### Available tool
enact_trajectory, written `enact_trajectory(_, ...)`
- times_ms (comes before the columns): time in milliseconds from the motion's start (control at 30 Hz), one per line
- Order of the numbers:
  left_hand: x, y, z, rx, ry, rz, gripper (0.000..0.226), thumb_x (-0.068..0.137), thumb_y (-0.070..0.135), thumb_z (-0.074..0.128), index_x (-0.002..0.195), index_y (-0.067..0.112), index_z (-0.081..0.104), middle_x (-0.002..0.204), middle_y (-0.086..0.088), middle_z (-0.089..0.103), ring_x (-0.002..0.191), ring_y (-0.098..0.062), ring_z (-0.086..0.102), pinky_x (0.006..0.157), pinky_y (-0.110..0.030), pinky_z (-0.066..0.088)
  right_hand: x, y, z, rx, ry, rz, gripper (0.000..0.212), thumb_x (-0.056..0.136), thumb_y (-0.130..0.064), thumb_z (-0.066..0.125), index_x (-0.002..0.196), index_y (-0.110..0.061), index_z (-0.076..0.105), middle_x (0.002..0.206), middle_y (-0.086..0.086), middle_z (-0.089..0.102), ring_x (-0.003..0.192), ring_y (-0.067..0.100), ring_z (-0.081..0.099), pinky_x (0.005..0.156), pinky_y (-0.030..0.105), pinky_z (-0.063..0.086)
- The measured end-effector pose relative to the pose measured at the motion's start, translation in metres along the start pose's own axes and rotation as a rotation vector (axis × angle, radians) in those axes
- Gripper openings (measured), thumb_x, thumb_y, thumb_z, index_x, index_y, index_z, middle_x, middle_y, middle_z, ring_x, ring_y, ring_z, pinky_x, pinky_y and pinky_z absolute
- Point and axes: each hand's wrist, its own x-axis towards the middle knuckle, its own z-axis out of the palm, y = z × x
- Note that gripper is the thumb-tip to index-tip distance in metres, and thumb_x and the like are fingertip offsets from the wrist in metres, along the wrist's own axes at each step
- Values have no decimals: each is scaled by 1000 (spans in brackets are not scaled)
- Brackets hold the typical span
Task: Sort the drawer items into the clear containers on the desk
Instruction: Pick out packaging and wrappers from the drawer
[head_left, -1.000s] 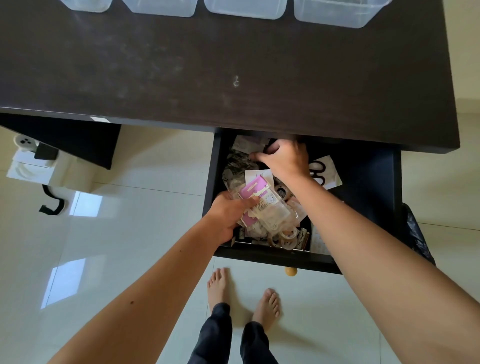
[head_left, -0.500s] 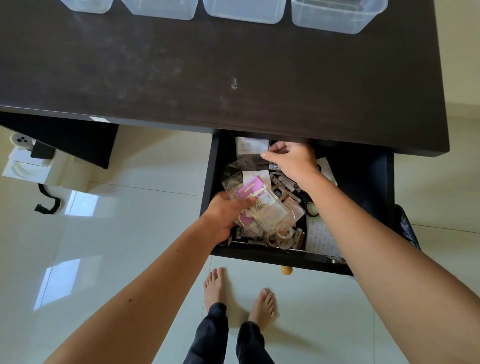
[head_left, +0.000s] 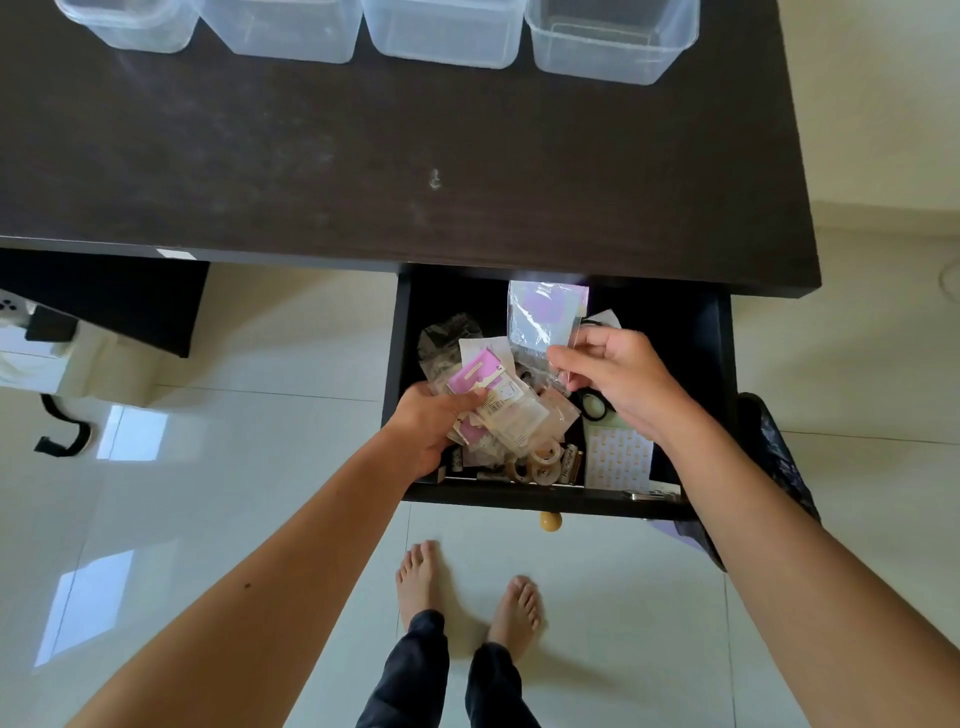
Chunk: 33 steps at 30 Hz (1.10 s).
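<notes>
Gripping packets (head_left: 498, 410) (left hand (head_left: 431, 431)) and a clear pouch (head_left: 543, 319) (right hand (head_left: 618, 376)) over the cluttered drawer (head_left: 675, 338).

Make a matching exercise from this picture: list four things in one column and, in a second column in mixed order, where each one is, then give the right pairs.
Things
1. clear plastic packet with a lilac card
2. stack of packets topped by a pink card
3. row of empty clear plastic containers
4. round yellow wooden knob

Places
A. on the far edge of the dark desk
B. on the front of the open black drawer
C. pinched in the right hand, raised above the drawer
D. gripped in the left hand, low in the drawer

Pairs: 1-C, 2-D, 3-A, 4-B
</notes>
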Motion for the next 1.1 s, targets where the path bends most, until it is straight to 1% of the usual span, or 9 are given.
enact_trajectory(167, -3, 4, 2, 11, -32, 51, 43, 88, 3, 78, 127, -5, 62, 113, -22, 75, 101, -37, 75, 77, -46, 64, -19, 2, -5, 75, -60, 27, 11, 97, -18, 75, 100, -9, 78, 78, 4, 71, 72, 15, 63, 69, 26, 54)
enact_trajectory(267, -7, 8, 5, -1, -125, 138, 32, 91, 4, 73, 121, -4, 68, 103, -15, 77, 95, -32, 76, 74, -40, 65, -24, 2, -5, 55, -62, 40, 12, 96, -22, 77, 100, -11, 80, 76, 4, 69, 71, 16, 60, 67, 26, 51)
enact_trajectory(367, -9, 13, 7, -21, -204, 212, 21, 94, 6, 70, 114, 2, 70, 101, -13, 78, 91, -29, 76, 79, -41, 64, -26, -1, -4, 29, -11, 33, 17, 94, -22, 80, 104, -9, 78, 75, 4, 70, 68, 15, 59, 61, 23, 49)
enact_trajectory(467, -9, 18, 10, -22, -245, 241, 11, 96, 7, 66, 106, 5, 71, 96, -12, 77, 86, -26, 76, 78, -42, 64, -28, -6, -2, 17, 2, 46, 14, 96, -19, 77, 106, -9, 74, 84, 7, 75, 63, 14, 57, 53, 22, 44)
enact_trajectory(600, -8, 22, 13, 32, -187, 298, 9, 96, 5, 67, 104, 6, 73, 87, -6, 79, 80, -22, 77, 68, -36, 61, -35, -22, -6, 272, -88, 47, 6, 104, -13, 63, 104, -7, 66, 103, 16, 79, 54, 13, 46, 49, 24, 30)
enact_trajectory(733, -9, 26, 16, 39, -217, 238, 17, 99, 3, 63, 114, 2, 70, 99, -14, 77, 89, -29, 74, 76, -42, 63, -31, -20, -5, -109, -14, -14, 13, 100, -22, 72, 106, -11, 70, 93, 8, 81, 60, 15, 57, 56, 29, 43)
enact_trajectory(833, -12, 29, 25, -18, -236, 179, 27, 100, 9, 58, 124, 0, 66, 113, -21, 73, 94, -31, 74, 73, -40, 62, -24, -13, 0, -328, 122, -73, 16, 94, -31, 78, 96, -16, 73, 76, -5, 74, 56, 10, 63, 62, 21, 50)
enact_trajectory(967, -17, 35, 32, -75, -344, 125, 35, 100, 27, 47, 121, 8, 67, 115, -18, 74, 100, -31, 73, 80, -40, 60, -19, -11, 5, -370, 229, -110, 21, 90, -31, 83, 102, -19, 72, 79, -4, 74, 53, 5, 67, 60, 18, 54)
enact_trajectory(1100, -16, 32, 35, 52, -291, 249, 30, 93, 7, 71, 123, 1, 67, 104, -15, 77, 94, -31, 76, 73, -40, 64, -19, -12, 5, -393, 232, -124, 35, 85, -33, 87, 114, -23, 70, 86, -3, 76, 73, 6, 73, 76, 25, 59)
